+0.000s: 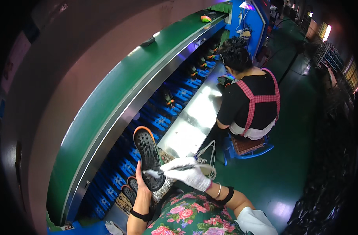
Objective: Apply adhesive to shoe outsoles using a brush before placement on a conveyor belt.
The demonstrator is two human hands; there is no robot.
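My bare left hand (140,178) grips a black shoe sole (146,147) with an orange rim, held up with its studded inner face toward me. My right hand (188,172) wears a white glove and is closed round a brush (152,172) with a dark handle and a pale, whitish tip. The tip lies against the lower part of the sole. A clear tube (212,169) loops beside the glove; whether it joins the brush I cannot tell. Two more black soles (128,192) with orange rims lie to the left of my left forearm.
A green conveyor belt (96,113) curves along the left, above a row of blue racks (161,122) bearing a few shoes. Beyond my hands is a shiny metal worktop (188,125). A co-worker (257,98) in a checked apron sits on a blue stool (245,150), holding a shoe.
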